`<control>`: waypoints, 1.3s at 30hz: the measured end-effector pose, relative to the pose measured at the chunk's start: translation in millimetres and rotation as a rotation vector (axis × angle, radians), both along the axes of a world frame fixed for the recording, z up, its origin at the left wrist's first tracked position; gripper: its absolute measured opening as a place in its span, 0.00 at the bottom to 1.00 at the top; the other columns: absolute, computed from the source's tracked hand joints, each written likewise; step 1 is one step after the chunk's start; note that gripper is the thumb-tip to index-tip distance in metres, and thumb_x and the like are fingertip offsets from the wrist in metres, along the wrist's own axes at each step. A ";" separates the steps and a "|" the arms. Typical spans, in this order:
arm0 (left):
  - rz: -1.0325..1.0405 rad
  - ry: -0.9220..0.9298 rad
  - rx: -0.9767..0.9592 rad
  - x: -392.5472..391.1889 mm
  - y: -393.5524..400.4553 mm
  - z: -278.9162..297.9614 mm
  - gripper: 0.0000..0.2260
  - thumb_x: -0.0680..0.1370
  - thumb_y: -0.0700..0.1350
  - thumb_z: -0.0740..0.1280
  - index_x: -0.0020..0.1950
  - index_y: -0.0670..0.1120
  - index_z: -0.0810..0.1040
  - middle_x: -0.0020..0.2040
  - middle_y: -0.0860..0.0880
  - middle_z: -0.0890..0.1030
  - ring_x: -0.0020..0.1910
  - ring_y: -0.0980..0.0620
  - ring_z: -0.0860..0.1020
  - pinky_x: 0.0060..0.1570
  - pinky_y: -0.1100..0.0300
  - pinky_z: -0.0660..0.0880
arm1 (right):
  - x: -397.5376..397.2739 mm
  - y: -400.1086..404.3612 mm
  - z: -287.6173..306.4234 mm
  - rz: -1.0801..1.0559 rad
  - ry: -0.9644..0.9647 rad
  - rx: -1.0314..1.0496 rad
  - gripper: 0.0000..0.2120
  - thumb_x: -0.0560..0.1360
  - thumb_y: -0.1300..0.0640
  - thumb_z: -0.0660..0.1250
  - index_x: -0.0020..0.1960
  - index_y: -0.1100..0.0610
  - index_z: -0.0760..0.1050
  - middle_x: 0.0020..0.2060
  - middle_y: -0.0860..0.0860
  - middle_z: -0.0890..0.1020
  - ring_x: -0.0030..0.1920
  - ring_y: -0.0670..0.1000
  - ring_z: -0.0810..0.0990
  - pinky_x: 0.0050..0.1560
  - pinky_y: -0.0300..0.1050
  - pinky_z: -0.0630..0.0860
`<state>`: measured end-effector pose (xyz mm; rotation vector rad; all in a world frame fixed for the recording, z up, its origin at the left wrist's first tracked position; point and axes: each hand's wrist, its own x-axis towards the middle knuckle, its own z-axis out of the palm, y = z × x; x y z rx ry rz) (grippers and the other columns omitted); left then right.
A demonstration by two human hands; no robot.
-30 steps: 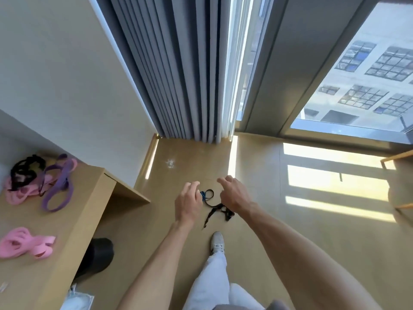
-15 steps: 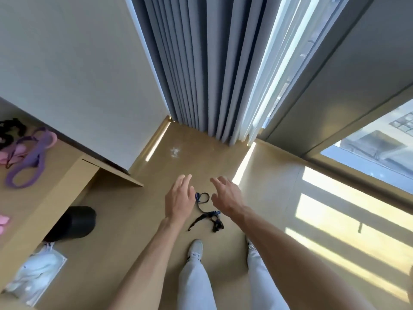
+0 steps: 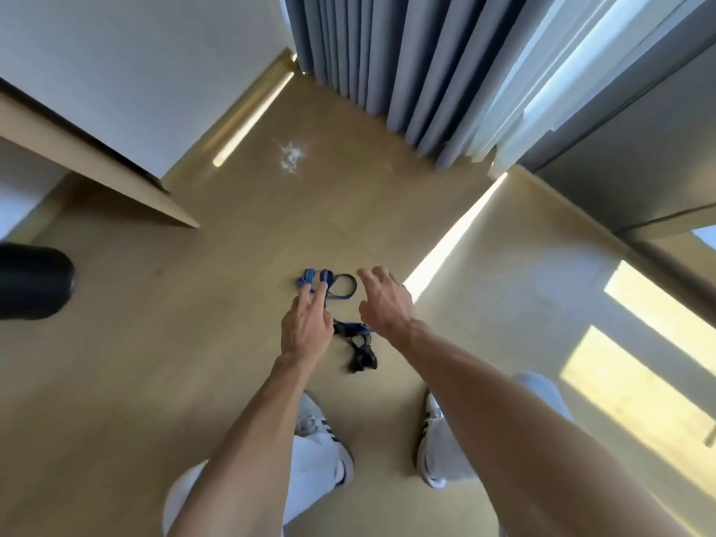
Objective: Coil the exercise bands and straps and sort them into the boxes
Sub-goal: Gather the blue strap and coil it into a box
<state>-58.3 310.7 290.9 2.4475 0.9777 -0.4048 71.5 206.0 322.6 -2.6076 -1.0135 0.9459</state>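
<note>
A blue and black strap (image 3: pixel 343 290) lies loose on the wooden floor, with a small loop at its far end and a dark tangle (image 3: pixel 360 352) nearer my feet. My left hand (image 3: pixel 308 323) reaches down over it with straight fingers, the fingertips at the blue end; whether they touch it I cannot tell. My right hand (image 3: pixel 381 300) hovers beside the loop, fingers spread and relaxed, holding nothing. No box is in view.
A wooden desk edge (image 3: pixel 100 176) juts in at the left, with a black cylinder (image 3: pixel 35 282) on the floor beneath it. Grey curtains (image 3: pixel 387 63) hang ahead. A white smudge (image 3: pixel 291 153) marks the floor. My white shoes (image 3: pixel 321 428) stand just behind the strap.
My view has tipped downward, so the desk top with the pink and purple bands has left the frame. Both hands have dropped closer to the strap on the floor.
</note>
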 end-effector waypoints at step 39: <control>0.612 -0.566 -0.640 90.2 81.7 -226.8 0.14 0.73 0.30 0.68 0.45 0.49 0.86 0.37 0.57 0.85 0.36 0.59 0.81 0.38 0.68 0.75 | 19.1 93.2 -257.8 -0.323 -0.171 0.232 0.13 0.73 0.49 0.69 0.47 0.60 0.78 0.56 0.57 0.72 0.54 0.58 0.71 0.51 0.53 0.73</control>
